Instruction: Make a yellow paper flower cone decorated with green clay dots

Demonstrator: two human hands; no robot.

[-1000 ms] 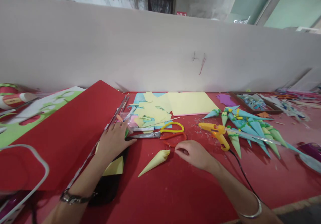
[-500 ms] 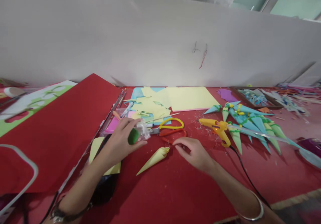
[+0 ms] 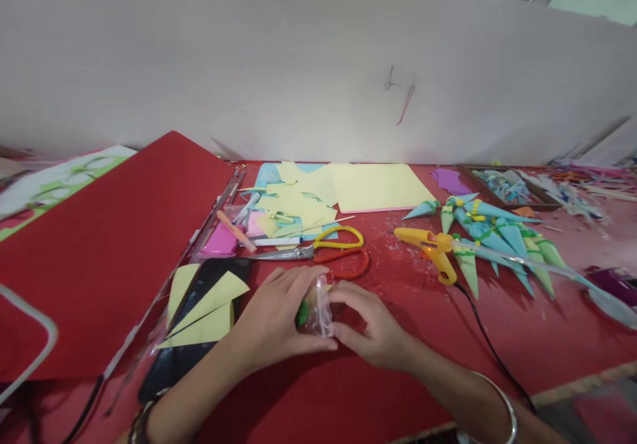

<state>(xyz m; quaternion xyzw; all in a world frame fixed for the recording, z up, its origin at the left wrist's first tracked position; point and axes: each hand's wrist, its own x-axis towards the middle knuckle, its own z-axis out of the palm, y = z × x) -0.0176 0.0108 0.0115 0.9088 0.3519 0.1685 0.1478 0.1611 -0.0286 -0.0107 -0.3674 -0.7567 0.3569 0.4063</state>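
Bag [image 3: 321, 311], clear, green inside, clamped between fingers [image 3: 312, 345] of left hand [image 3: 273, 318] and right hand [image 3: 373, 328]; scissors [image 3: 304, 253] beyond.

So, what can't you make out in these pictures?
Head view, green item by the clear plastic: mostly hidden by the left hand.
Head view, black slab: partly covered by yellow paper.
Head view, purple object: blurred, cut off by the right edge.

Scissors [image 3: 311, 253] before the paper scraps [image 3: 298, 202] — glue gun [image 3: 434, 250] to their right, phone [image 3: 199, 318] left.
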